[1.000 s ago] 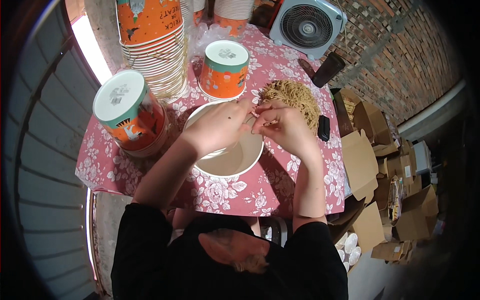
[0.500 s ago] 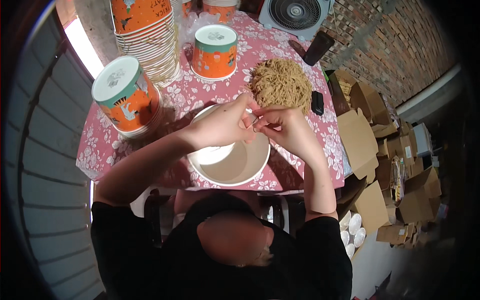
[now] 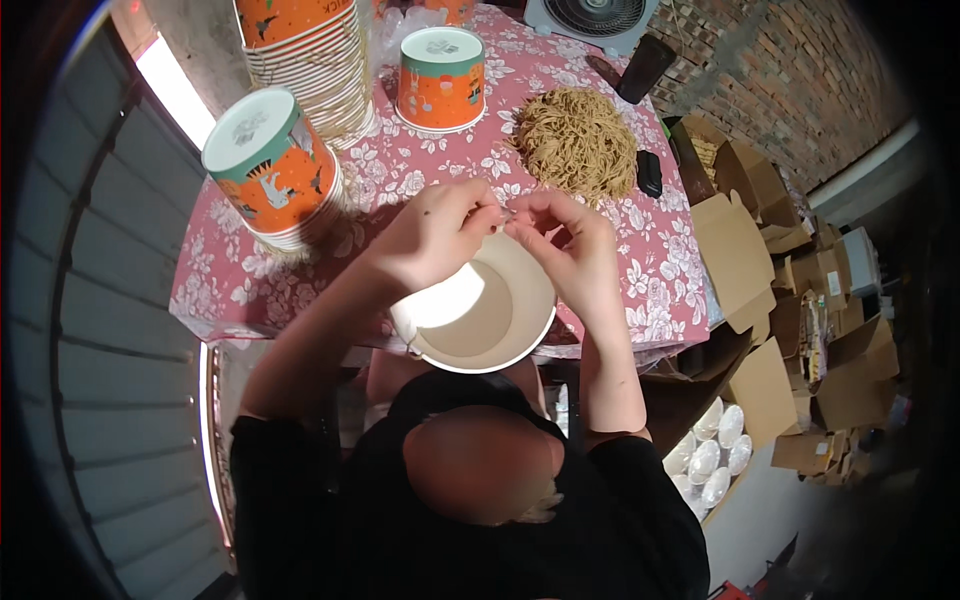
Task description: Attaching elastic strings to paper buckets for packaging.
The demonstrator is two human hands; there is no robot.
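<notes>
Table [image 3: 250,290]: pink flowered cloth, everything below sits on it.

Tall stack of orange paper cups [image 3: 310,60], far left, nested upside down, too many to count, contents hidden. 1 stack.

Shorter stack of orange-and-teal cups [image 3: 270,165], near left, also upside down with the white bottom facing up. 1 stack, cup count unclear.

Open paper bowl [image 3: 480,315] at the near edge of the table, directly under both hands. White rim, tan inside, looks empty. 1 bowl.

Noodle pile [image 3: 578,140]: loose dry tan noodles straight on the cloth, right of centre, well apart from the bowl. 1 pile.

Single orange-and-teal cup [image 3: 441,65], far centre, upside down, between the tall stack and the noodles. 1 cup.

Fan [image 3: 597,18] at the far edge, partly cut off. 1.

Dark flat object [image 3: 650,172] just beside the noodles, right side; can't tell what it is. 1.

Left hand [image 3: 435,235]: fingers curled in, thumb and fingertips pinched together over the bowl's far rim.

Right hand [image 3: 570,245]: same pinch, fingertips meeting the left's. Something small and pale between the two pinches; too small to identify.

Off the table to the right: cardboard boxes [image 3: 740,250], several, mostly open.
</notes>
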